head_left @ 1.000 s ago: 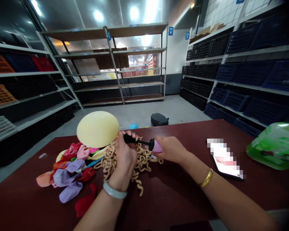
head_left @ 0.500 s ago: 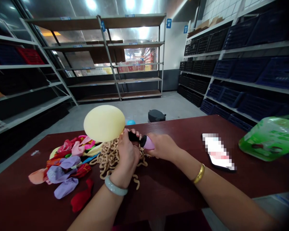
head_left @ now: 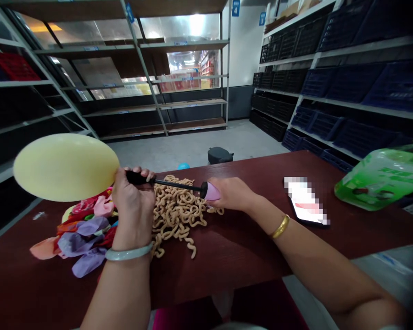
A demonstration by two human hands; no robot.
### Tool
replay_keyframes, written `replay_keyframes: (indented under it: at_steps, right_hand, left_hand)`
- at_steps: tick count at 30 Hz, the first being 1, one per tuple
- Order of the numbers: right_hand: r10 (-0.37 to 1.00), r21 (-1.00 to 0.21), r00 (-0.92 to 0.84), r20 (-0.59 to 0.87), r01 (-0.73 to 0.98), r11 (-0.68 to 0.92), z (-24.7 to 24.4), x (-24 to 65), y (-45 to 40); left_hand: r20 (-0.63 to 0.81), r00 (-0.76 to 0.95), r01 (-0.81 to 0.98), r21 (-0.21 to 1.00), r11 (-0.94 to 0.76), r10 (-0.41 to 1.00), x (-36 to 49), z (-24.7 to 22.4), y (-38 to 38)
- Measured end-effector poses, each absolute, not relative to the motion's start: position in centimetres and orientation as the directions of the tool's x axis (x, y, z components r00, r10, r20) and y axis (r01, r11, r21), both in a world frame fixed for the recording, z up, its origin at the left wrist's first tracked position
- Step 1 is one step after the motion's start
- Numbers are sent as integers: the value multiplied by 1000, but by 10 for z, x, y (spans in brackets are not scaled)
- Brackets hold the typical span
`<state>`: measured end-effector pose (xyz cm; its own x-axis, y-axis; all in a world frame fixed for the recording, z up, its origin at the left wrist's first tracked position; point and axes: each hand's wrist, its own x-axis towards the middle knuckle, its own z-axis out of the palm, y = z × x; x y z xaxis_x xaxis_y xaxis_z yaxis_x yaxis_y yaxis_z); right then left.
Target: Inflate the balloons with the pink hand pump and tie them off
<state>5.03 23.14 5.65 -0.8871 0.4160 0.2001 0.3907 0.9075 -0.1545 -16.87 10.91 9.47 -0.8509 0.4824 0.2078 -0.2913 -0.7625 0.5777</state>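
My pump (head_left: 172,183) sits about level over the counter (head_left: 244,252), lengthwise left to right, balloon (head_left: 66,167) end pointing left. My left hand (head_left: 134,197) clenches the barrel (head_left: 136,178), right hand (head_left: 232,196) the lilac handle (head_left: 212,191). Can't tell what's in the green pouch (head_left: 382,181). The rod (head_left: 184,185) is way further out than half a second ago.

A storeroom or small warehouse. A metal rack (head_left: 196,123) with label strips (head_left: 192,106) along its shelf edges spans the back. At right, white shelving (head_left: 358,106) is filled with dark blue crates (head_left: 347,87) and black crates (head_left: 278,108); a red crate (head_left: 15,65) sits shelved at left. A blue sign (head_left: 236,8) reads 4.
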Motion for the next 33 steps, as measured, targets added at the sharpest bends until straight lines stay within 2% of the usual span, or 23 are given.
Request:
replay_keyframes:
  at_steps: [5,15,23,33]
  right_hand:
    - [420,-124,-883,212,402,907,55,52,233]
    - [433,-119,-860,269,416,901,56,51,220]
    - [449,-140,-854,264,427,893,58,48,215]
    - [475,-178,-861,179,447,877,61,43,212]
  left_hand:
    - [251,-825,-303,561,-770,507,-151,82,122]
    - [226,-697,-438,616,-654,680,-77,53,144]
    - [216,-707,-420,638,-646,673,-72,56,142]
    - [200,-807,-306,664,-682,556,-118,73,131]
